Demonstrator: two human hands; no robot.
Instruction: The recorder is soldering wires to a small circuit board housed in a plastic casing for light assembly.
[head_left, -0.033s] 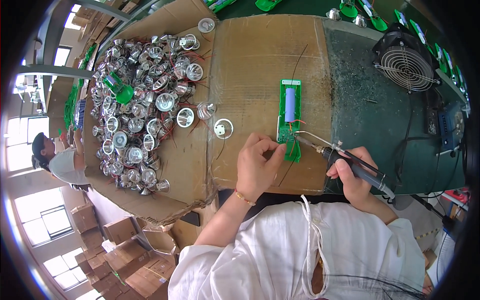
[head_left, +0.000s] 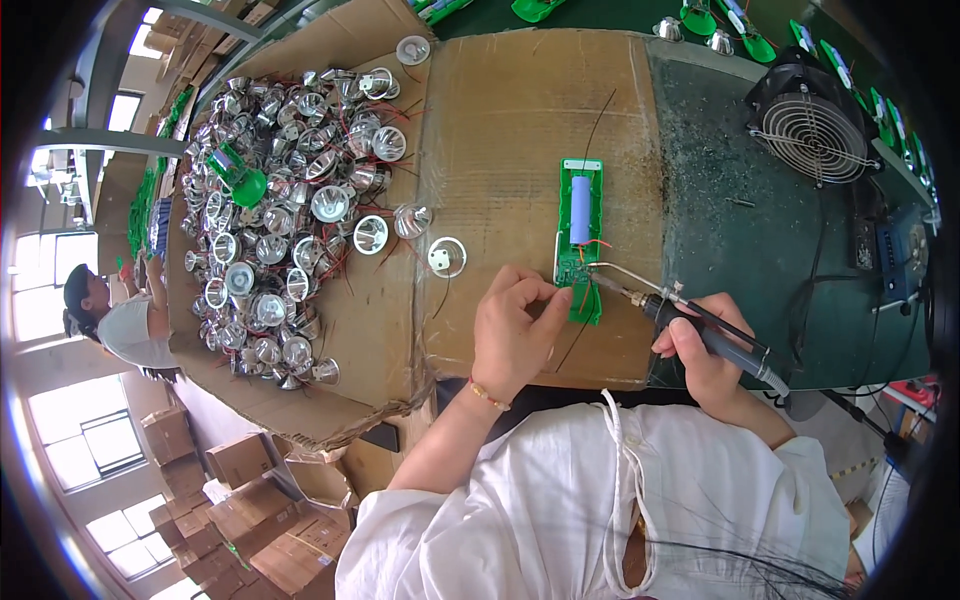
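Note:
A green plastic housing [head_left: 595,210] lies lengthwise on the cardboard sheet in front of me. It bears a purple cylindrical battery [head_left: 579,210], and below that a small green circuit board [head_left: 572,268] with thin red wires. My right hand [head_left: 708,345] grips a soldering iron [head_left: 690,325] with a thin metal tube fixed along it. The iron's tip reaches the board from the right. At the board's lower left edge is my left hand [head_left: 518,325], thumb and forefinger pinched together; what they hold is too small to make out.
On the left, a cardboard box [head_left: 375,350] holds many silver reflector cups [head_left: 270,250] with red wires and one green part [head_left: 240,178]. A loose white-rimmed reflector [head_left: 447,257] lies beside it. At the back right stands a black fan [head_left: 812,125]. A person [head_left: 130,315] works far left.

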